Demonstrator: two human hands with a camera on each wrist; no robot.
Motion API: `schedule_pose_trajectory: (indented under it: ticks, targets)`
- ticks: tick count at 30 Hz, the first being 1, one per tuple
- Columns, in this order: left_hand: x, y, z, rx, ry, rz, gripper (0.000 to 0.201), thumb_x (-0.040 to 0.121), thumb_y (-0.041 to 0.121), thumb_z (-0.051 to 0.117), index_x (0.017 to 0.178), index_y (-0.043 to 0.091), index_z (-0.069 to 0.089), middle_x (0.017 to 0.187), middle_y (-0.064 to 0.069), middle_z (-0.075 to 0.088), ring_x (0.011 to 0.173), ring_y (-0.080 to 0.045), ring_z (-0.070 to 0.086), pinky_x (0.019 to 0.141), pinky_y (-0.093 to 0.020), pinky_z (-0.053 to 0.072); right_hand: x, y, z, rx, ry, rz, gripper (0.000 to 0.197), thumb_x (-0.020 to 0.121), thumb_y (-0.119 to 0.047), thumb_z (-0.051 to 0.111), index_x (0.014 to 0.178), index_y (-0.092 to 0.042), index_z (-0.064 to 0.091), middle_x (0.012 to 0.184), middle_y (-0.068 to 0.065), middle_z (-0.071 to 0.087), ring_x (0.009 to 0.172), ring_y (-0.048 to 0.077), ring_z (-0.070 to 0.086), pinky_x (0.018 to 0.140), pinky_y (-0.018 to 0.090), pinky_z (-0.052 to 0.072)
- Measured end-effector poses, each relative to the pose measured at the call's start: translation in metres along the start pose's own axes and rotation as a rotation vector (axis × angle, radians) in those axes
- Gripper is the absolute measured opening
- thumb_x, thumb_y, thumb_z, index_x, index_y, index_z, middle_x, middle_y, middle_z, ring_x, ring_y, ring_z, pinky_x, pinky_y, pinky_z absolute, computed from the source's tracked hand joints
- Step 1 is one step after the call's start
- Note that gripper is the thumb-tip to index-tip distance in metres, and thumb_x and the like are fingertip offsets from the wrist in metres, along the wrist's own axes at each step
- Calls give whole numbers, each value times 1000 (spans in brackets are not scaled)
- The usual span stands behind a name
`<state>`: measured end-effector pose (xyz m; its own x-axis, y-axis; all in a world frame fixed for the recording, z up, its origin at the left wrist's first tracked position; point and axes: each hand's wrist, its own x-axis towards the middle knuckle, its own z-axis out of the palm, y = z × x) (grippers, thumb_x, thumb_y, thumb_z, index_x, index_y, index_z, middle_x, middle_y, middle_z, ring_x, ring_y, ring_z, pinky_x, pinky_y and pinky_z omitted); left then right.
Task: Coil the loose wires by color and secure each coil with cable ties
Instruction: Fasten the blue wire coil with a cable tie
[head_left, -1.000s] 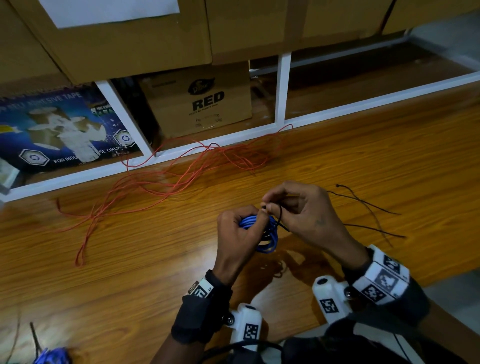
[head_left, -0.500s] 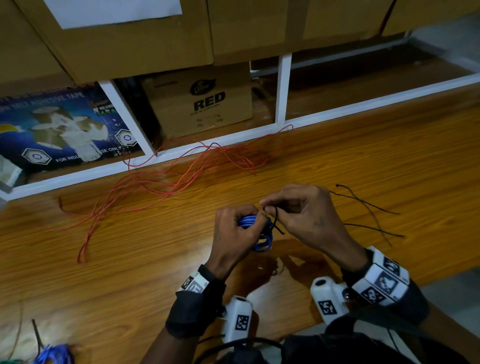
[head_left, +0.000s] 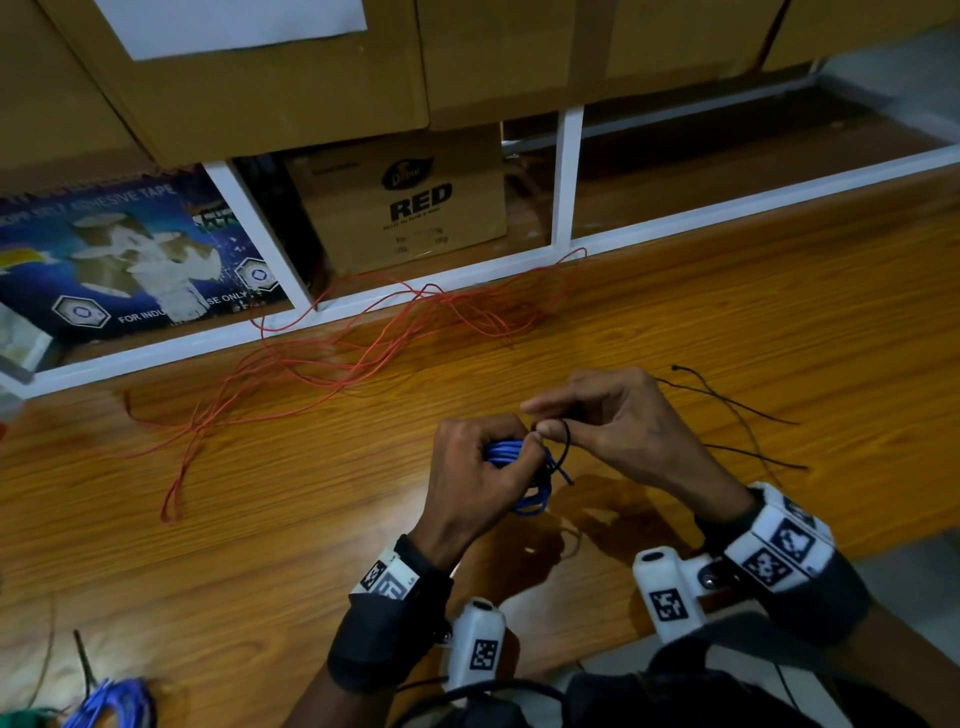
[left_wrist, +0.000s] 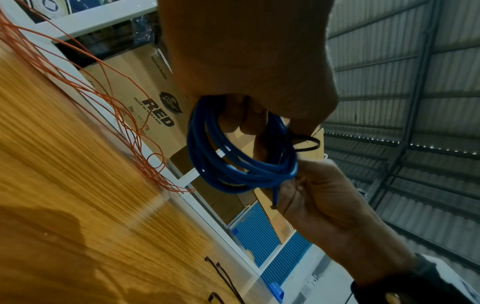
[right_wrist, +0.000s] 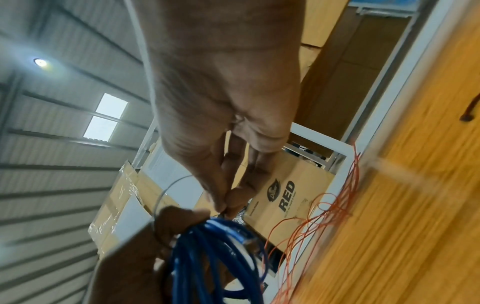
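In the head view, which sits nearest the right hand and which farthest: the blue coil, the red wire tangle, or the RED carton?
From the right hand, head view:
1. Blue coil: right beside it, gripped by the left hand.
2. Red wire tangle: loose on the table, up and to the left.
3. RED carton: on the shelf behind the table, farthest back.

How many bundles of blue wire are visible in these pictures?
2. One blue coil is gripped in the left hand; a second blue bundle lies at the table's near left corner, partly cut off by the picture's edge. Others may be hidden.
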<state>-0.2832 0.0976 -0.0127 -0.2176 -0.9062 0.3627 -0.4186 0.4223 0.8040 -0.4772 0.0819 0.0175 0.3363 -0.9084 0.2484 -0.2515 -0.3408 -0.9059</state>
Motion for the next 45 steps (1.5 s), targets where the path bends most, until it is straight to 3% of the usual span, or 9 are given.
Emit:
schedule_pose_trajectory:
  ticks: [4, 16, 22, 28, 33, 38, 40, 42, 45]
  targets:
    - [1, 0, 0, 20, 11, -13, 32, 90, 26, 63, 59, 16, 65, 55, 2, 62, 49, -16, 58, 48, -42, 43, -8, -2, 2, 57, 36, 10, 22, 86, -2, 79, 106, -11, 79, 99, -3, 78, 98, 12, 75, 85, 35, 63]
    - [-1, -5, 4, -5, -2, -39, 35, 91, 33, 65, 61, 16, 66, 58, -1, 64, 51, -21, 59, 49, -46, 44, -18, 6, 4, 74, 82, -35, 13, 82, 0, 82, 93, -7, 81, 97, -2, 78, 95, 12, 75, 80, 28, 61]
    - [-2, -5, 7, -4, -26, -44, 31, 90, 27, 64, 62, 17, 67, 59, 0, 65, 52, -21, 61, 49, -47, 46, -15, 17, 5, 183, 80, 17, 13, 81, 8, 79, 83, -5, 77, 94, 5, 76, 92, 20, 74, 78, 33, 61]
    - [-1, -4, 6, -103, -25, -89, 41, 91, 41, 64, 63, 12, 68, 59, -5, 64, 54, -29, 62, 50, -48, 47, -20, 15, 5, 211, 26, 14, 9, 85, 5, 78, 94, 2, 77, 101, 8, 74, 101, 23, 73, 84, 37, 62]
    - [-3, -3, 10, -110, -54, -91, 35, 91, 32, 64, 62, 13, 67, 59, -4, 65, 54, -27, 61, 51, -48, 46, -18, 13, 3, 195, 54, 37, 11, 82, 5, 81, 88, -4, 81, 105, 7, 74, 102, 24, 73, 82, 45, 64]
    - [-4, -4, 10, -123, -59, -113, 38, 89, 39, 61, 63, 13, 68, 60, -5, 66, 56, -28, 62, 54, -50, 47, -15, 16, 12, 198, 96, 84, 15, 78, 6, 80, 80, -9, 80, 100, 2, 74, 95, 24, 73, 81, 51, 63]
    - [-5, -4, 8, -139, -64, -117, 38, 88, 38, 60, 62, 11, 67, 60, -6, 65, 56, -29, 61, 55, -51, 46, -15, 17, 11, 200, 71, 81, 12, 79, 6, 78, 86, -5, 79, 101, 3, 74, 97, 22, 73, 83, 46, 63]
    - [-5, -2, 7, -165, -61, -130, 34, 86, 33, 60, 59, 12, 64, 59, -5, 62, 55, -29, 59, 55, -51, 46, -15, 14, 10, 171, 2, 79, 26, 83, 11, 72, 102, -5, 78, 107, 3, 74, 103, 17, 71, 87, 35, 61]
    - [-4, 1, 6, -209, -48, -141, 29, 84, 29, 59, 55, 23, 60, 56, -1, 59, 52, -22, 54, 53, -43, 44, -16, 12, 11, 116, -96, 108, 43, 85, 15, 64, 118, -10, 74, 114, -2, 75, 111, 13, 69, 92, 32, 59]
